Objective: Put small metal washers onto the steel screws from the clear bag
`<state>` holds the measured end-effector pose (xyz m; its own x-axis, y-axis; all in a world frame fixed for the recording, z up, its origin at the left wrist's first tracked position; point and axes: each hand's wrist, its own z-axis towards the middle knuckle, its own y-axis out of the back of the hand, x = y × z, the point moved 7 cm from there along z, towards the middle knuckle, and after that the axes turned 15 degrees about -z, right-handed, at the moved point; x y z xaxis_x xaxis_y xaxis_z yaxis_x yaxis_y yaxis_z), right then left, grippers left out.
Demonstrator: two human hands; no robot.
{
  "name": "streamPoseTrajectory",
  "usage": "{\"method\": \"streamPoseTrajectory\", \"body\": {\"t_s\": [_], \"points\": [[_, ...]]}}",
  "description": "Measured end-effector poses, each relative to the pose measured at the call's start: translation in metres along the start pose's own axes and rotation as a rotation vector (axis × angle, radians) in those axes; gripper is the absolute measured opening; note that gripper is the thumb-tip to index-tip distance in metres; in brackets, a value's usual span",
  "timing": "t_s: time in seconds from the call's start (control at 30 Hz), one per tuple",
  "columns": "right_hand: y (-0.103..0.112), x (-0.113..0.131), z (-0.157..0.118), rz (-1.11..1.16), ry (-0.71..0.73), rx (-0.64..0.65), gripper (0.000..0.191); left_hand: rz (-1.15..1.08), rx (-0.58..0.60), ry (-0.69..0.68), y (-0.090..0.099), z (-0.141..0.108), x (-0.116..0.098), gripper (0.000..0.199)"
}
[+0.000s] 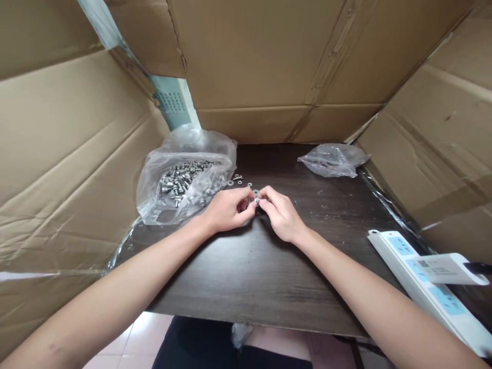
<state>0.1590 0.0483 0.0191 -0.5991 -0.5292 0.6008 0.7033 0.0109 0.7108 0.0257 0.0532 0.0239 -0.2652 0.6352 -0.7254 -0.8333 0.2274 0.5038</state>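
Over the dark tabletop (246,277), the left hand (232,209) and the right hand (282,214) meet nearly fingertip to fingertip, both pinching a small metal fastener (256,200) between thumb and fingers (its exact form is too small and too covered to tell). Just beyond the fingers lie a loose bolt (238,178) and a flat washer (230,183), near a clear plastic bag (148,192) that holds a heap of metal bolts (182,179) on the left. Farther right, a second plastic bag (334,160) lies crumpled by the cardboard wall (434,154), with a white power strip (397,261) nearer the person.
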Motion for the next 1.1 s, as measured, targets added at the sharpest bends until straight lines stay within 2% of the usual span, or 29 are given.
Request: {"method": "streamPoseTrajectory", "body": {"t_s": [0.13,0.43,0.67,0.9,1.1], "points": [[0.0002,0.0002,-0.0003,-0.027,0.006,-0.012,0.012,0.003,0.01,0.001,-0.0004,0.0,0.0,0.011],[-0.0016,0.0028,0.0014,-0.056,0.032,-0.01,0.033,0.005,0.022,-0.004,-0.0013,-0.0003,-0.0001,0.011],[-0.0033,0.0007,0.001,-0.019,0.005,0.023,0.038,-0.012,0.025,0.008,-0.0012,-0.0004,-0.0006,0.011],[0.0001,0.0025,0.0011,-0.023,-0.001,0.004,0.03,-0.035,0.019,0.035,-0.0003,-0.0004,0.0028,0.015],[-0.0011,0.0018,0.0005,-0.048,0.022,-0.012,0.014,-0.032,0.017,0.061,0.0001,0.0003,0.0038,0.017]]}}
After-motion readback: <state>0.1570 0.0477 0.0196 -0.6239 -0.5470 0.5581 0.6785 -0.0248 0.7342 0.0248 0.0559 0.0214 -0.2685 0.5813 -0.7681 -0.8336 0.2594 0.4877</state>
